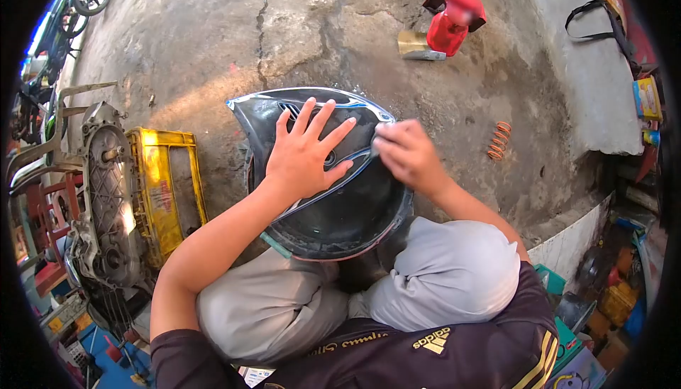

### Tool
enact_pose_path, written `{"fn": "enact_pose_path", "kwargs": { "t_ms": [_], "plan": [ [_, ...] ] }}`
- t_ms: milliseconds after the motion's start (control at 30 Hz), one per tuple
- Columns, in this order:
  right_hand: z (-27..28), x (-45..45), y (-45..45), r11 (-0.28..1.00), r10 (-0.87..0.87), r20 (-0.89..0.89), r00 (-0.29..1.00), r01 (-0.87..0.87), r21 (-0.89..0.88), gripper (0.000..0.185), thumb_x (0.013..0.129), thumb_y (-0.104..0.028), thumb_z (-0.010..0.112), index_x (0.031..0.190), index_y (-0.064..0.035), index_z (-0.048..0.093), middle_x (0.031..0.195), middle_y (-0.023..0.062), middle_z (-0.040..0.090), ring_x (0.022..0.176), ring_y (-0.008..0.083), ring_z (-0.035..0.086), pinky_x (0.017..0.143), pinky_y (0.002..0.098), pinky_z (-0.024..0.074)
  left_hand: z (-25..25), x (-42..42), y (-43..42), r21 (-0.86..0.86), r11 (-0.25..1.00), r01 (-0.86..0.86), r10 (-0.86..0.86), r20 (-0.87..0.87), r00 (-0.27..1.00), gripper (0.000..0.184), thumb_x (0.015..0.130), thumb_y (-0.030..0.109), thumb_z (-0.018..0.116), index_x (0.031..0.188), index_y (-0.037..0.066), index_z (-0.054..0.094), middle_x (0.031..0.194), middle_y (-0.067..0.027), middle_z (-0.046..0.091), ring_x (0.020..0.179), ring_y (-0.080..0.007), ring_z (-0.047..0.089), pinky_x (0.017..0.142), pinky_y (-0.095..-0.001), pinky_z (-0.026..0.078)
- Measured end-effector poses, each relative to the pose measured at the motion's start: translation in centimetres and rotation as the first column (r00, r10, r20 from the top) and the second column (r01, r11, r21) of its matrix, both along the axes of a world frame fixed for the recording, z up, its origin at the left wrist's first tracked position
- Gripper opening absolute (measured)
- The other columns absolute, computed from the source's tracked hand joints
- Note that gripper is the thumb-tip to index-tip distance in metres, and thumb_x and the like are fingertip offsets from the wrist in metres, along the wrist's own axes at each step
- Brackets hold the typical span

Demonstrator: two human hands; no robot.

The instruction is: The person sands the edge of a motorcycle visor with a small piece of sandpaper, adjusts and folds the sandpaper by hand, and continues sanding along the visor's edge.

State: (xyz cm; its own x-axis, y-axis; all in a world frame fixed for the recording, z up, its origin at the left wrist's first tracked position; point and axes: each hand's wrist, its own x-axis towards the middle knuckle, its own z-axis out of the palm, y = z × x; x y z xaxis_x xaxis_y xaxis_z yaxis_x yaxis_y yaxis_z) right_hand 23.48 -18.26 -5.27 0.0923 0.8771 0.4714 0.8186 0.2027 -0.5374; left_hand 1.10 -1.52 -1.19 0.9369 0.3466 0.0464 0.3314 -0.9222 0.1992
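In the head view, the left hand (pixel 301 155) is spread flat on the black panel (pixel 363 126) lying across the basin's (pixel 355 211) far edge; the right hand (pixel 411 158) bunches its fingers at the panel's right end, what they pinch too blurred to tell. Even left-palm pressure should best steady the panel there.

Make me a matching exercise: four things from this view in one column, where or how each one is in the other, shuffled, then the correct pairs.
1. Yellow crate
2. Left hand
3. Orange spring
4. Right hand

A. On the floor, right of both hands
B. Fingers bunched at the right edge of the black panel
C. Fingers spread over the black panel
D. Beside the metal casing, at the left

Pairs: 1-D, 2-C, 3-A, 4-B
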Motion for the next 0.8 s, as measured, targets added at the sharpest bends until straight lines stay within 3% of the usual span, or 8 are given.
{"fn": "enact_pose_path", "kwargs": {
  "t_ms": [100, 167, 300, 433, 567, 633, 700, 800],
  "plan": [
    [-0.5, 0.9, 0.1, 0.994, 0.113, -0.02, 0.993, -0.112, 0.014, 0.029, 0.081, 0.001, 0.086, 0.109, -0.0043, 0.081, 0.125, 0.012, 0.077, 0.106, 0.0337, 0.069, 0.09, 0.0442, 0.0592, 0.1, 0.0, 0.0, 0.001, 1.0, 0.001, -0.001, 0.001, 1.0, 0.076, 0.092, 0.056, 0.079, 0.161, 0.033, 0.057, 0.169, -0.0125, 0.049, 0.156, -0.0406, 0.043, 0.123, -0.0656, 0.031],
    [-0.9, 1.9, 0.2, 0.996, -0.094, -0.012, 0.995, 0.094, 0.0, 0.029, 0.081, -0.001, 0.087, 0.109, -0.0052, 0.081, 0.127, 0.0109, 0.076, 0.106, 0.0338, 0.069, 0.092, 0.0436, 0.0595, 0.1, 0.0, -0.1, 0.007, 1.0, -0.001, 0.001, -0.001, 1.0, 0.076, 0.092, 0.056, 0.079, 0.161, 0.033, 0.057, 0.169, -0.0126, 0.048, 0.156, -0.0406, 0.043, 0.123, -0.0656, 0.031],
    [0.3, 0.4, -0.3, 0.99, 0.144, 0.02, 0.989, -0.144, -0.008, 0.031, 0.083, -0.003, 0.086, 0.114, -0.005, 0.08, 0.123, 0.0118, 0.076, 0.104, 0.0344, 0.069, 0.089, 0.0438, 0.0597, 0.2, 0.0, 0.0, -0.003, 1.0, 0.001, -0.001, 0.005, 1.0, 0.076, 0.092, 0.056, 0.078, 0.161, 0.033, 0.056, 0.17, -0.0127, 0.048, 0.157, -0.0404, 0.043, 0.124, -0.0655, 0.031],
    [-0.4, 2.2, 0.2, 0.996, -0.089, 0.0, 0.996, 0.089, -0.028, 0.029, 0.084, -0.002, 0.085, 0.112, -0.0037, 0.079, 0.124, 0.0119, 0.076, 0.107, 0.0352, 0.068, 0.09, 0.0443, 0.0596, 0.0, 0.1, -0.2, 0.009, 1.0, -0.005, 0.005, 0.005, 1.0, 0.076, 0.092, 0.057, 0.078, 0.161, 0.033, 0.056, 0.17, -0.0127, 0.048, 0.157, -0.0404, 0.042, 0.124, -0.0656, 0.031],
    [0.3, 0.1, 0.2, 0.99, 0.144, 0.008, 0.99, -0.144, -0.013, 0.027, 0.084, -0.002, 0.085, 0.111, -0.0028, 0.08, 0.123, 0.0129, 0.077, 0.105, 0.0349, 0.069, 0.089, 0.0439, 0.0594, 0.0, 0.2, 0.2, 0.007, 1.0, -0.004, 0.004, -0.005, 1.0, 0.076, 0.091, 0.056, 0.079, 0.161, 0.033, 0.057, 0.17, -0.0126, 0.048, 0.157, -0.0404, 0.043, 0.124, -0.0662, 0.03],
    [-0.6, 2.0, 0.4, 0.996, -0.086, -0.008, 0.996, 0.086, -0.019, 0.026, 0.084, -0.003, 0.085, 0.109, -0.0017, 0.079, 0.122, 0.0126, 0.076, 0.107, 0.0351, 0.07, 0.092, 0.0447, 0.06, -0.2, -0.1, -0.1, -0.006, 1.0, -0.003, 0.003, -0.003, 1.0, 0.076, 0.091, 0.056, 0.079, 0.161, 0.034, 0.057, 0.17, -0.0126, 0.048, 0.157, -0.0403, 0.043, 0.124, -0.0664, 0.03],
    [-0.8, 1.7, 0.3, 0.991, -0.134, 0.001, 0.991, 0.134, -0.019, 0.031, 0.081, 0.0, 0.087, 0.111, -0.0034, 0.08, 0.126, 0.0104, 0.077, 0.107, 0.0333, 0.07, 0.092, 0.0428, 0.0596, -0.1, 0.0, 0.0, 0.004, 1.0, -0.008, 0.008, -0.003, 1.0, 0.076, 0.091, 0.056, 0.079, 0.16, 0.033, 0.058, 0.169, -0.0126, 0.048, 0.157, -0.0402, 0.043, 0.124, -0.0663, 0.03],
    [0.1, -0.3, 0.0, 0.989, 0.145, -0.022, 0.989, -0.144, 0.008, 0.028, 0.081, 0.001, 0.085, 0.109, -0.0035, 0.081, 0.123, 0.012, 0.078, 0.103, 0.0341, 0.07, 0.088, 0.0439, 0.0595, -0.1, 0.0, 0.0, -0.001, 1.0, 0.002, -0.002, 0.012, 1.0, 0.075, 0.091, 0.055, 0.08, 0.16, 0.033, 0.058, 0.169, -0.0126, 0.049, 0.157, -0.0403, 0.043, 0.123, -0.0658, 0.03]
  ]
}}
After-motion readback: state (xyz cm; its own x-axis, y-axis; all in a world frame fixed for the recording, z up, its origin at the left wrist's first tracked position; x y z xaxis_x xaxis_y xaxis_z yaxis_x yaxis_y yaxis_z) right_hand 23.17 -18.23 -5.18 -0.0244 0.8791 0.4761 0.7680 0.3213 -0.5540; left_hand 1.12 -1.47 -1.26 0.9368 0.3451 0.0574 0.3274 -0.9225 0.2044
